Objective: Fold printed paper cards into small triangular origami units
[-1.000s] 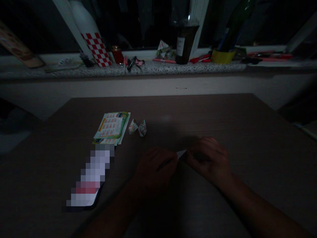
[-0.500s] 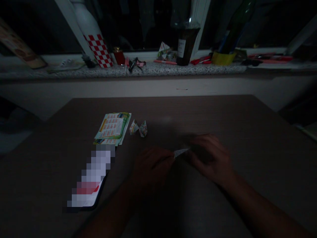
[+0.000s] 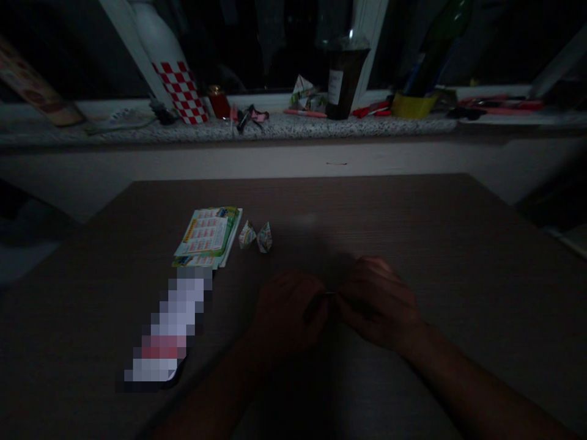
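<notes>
My left hand (image 3: 288, 311) and my right hand (image 3: 380, 299) meet above the middle of the table, fingers pinched at both ends of a small folded paper (image 3: 329, 293). Only a thin pale edge of it shows between the fingertips; the rest is hidden by the hands and the dim light. Beyond my left hand stand two small folded paper pieces (image 3: 265, 237) with pointed tips, side by side. A stack of green and white printed slips (image 3: 204, 234) lies to their left.
A phone with a lit, blurred screen (image 3: 169, 330) lies left of my left arm. Along the granite windowsill (image 3: 284, 127) stand a red-checked white bottle (image 3: 181, 85), a dark cup with a label (image 3: 342, 82), a green bottle (image 3: 435, 55) in a yellow holder, and small clutter.
My right hand has moved left and slightly down to my left hand, closing its fingers on the paper. The paper's printed face, visible before, now shows only as a thin edge.
</notes>
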A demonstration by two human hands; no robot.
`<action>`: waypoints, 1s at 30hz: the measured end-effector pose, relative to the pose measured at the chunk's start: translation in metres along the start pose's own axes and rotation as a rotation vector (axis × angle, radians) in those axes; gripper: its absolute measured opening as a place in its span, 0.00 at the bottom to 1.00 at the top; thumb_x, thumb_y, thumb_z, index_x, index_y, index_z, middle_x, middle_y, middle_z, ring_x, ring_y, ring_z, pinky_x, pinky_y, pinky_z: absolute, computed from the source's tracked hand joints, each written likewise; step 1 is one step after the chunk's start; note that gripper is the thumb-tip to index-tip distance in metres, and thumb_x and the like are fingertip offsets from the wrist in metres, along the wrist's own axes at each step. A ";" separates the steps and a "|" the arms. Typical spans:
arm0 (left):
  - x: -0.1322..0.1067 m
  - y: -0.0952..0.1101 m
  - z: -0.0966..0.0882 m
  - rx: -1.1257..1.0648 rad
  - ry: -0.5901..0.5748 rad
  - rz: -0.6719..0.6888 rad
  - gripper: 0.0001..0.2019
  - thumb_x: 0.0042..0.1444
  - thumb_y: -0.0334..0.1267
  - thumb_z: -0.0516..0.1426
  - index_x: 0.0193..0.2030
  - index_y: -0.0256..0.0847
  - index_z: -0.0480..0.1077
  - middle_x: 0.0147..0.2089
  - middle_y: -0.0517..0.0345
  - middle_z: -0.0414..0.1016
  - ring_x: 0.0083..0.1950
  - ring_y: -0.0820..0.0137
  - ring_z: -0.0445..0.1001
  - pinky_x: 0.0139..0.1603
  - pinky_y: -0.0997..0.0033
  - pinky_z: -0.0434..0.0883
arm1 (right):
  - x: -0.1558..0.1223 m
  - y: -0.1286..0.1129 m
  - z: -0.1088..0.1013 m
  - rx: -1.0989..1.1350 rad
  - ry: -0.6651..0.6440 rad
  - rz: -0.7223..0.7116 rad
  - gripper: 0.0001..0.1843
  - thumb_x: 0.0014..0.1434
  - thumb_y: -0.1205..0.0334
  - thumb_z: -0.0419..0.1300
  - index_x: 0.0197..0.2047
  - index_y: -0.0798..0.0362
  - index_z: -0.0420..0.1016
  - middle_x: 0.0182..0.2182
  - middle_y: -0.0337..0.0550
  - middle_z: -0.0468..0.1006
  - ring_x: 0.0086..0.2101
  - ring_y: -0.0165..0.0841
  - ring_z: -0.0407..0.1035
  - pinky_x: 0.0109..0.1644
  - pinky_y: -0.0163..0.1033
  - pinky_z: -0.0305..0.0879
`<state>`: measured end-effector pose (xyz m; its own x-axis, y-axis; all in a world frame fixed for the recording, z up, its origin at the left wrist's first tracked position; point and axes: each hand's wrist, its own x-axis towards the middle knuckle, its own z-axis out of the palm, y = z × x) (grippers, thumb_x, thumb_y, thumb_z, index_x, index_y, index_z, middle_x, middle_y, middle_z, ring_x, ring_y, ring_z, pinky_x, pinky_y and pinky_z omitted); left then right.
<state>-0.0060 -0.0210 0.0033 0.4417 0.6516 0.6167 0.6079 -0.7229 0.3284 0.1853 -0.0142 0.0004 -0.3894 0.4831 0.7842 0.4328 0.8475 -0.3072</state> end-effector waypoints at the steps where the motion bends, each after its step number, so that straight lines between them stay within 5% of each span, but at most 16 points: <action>1: -0.001 0.000 0.001 0.016 0.012 -0.010 0.02 0.56 0.34 0.55 0.36 0.40 0.67 0.33 0.56 0.77 0.33 0.67 0.74 0.36 0.65 0.70 | 0.000 0.000 0.001 0.003 -0.008 -0.009 0.09 0.51 0.73 0.65 0.36 0.57 0.72 0.27 0.45 0.77 0.30 0.35 0.70 0.39 0.47 0.68; 12: -0.003 -0.008 -0.002 -0.068 -0.033 -0.184 0.11 0.54 0.25 0.51 0.39 0.41 0.71 0.35 0.58 0.77 0.37 0.69 0.75 0.39 0.68 0.72 | -0.001 0.003 -0.002 -0.055 -0.043 -0.013 0.08 0.53 0.74 0.65 0.37 0.57 0.73 0.28 0.44 0.77 0.30 0.33 0.70 0.40 0.45 0.68; 20: 0.001 -0.004 -0.004 -0.012 -0.022 -0.029 0.01 0.57 0.33 0.57 0.36 0.40 0.69 0.33 0.57 0.76 0.35 0.68 0.73 0.38 0.64 0.70 | 0.000 0.002 -0.003 -0.065 -0.073 0.030 0.08 0.53 0.72 0.64 0.38 0.55 0.73 0.29 0.44 0.78 0.32 0.35 0.72 0.43 0.47 0.67; 30: 0.002 -0.002 -0.002 0.039 0.001 0.175 0.08 0.58 0.28 0.53 0.40 0.39 0.71 0.34 0.56 0.79 0.34 0.69 0.75 0.35 0.68 0.69 | -0.002 0.004 -0.002 -0.184 -0.034 0.178 0.03 0.51 0.70 0.63 0.30 0.53 0.73 0.25 0.42 0.77 0.28 0.35 0.71 0.38 0.45 0.64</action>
<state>-0.0080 -0.0181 0.0057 0.5428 0.5162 0.6625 0.5468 -0.8159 0.1878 0.1896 -0.0123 -0.0013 -0.3194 0.6305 0.7074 0.6367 0.6957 -0.3327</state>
